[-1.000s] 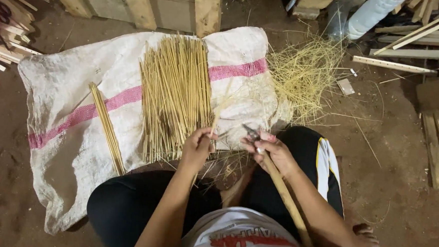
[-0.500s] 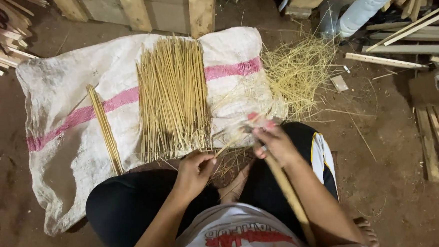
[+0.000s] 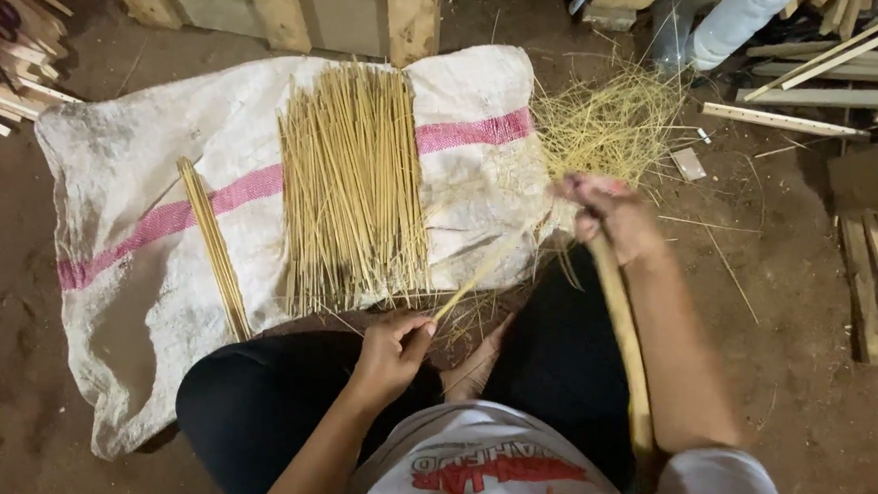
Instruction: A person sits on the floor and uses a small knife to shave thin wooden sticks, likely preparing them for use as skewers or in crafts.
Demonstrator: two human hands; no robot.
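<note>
— Where is the thin bamboo stick (image 3: 480, 275)?

— Just off the near edge of the white sack (image 3: 142, 181), slanting up from the left hand (image 3: 394, 350), which pinches its lower end.

— And the right hand (image 3: 611, 218)?

— Blurred, at the sack's right edge by the heap of shavings (image 3: 611, 121); fingers curled, on what I cannot tell. Split sticks (image 3: 354, 182) lie spread on the sack.
</note>
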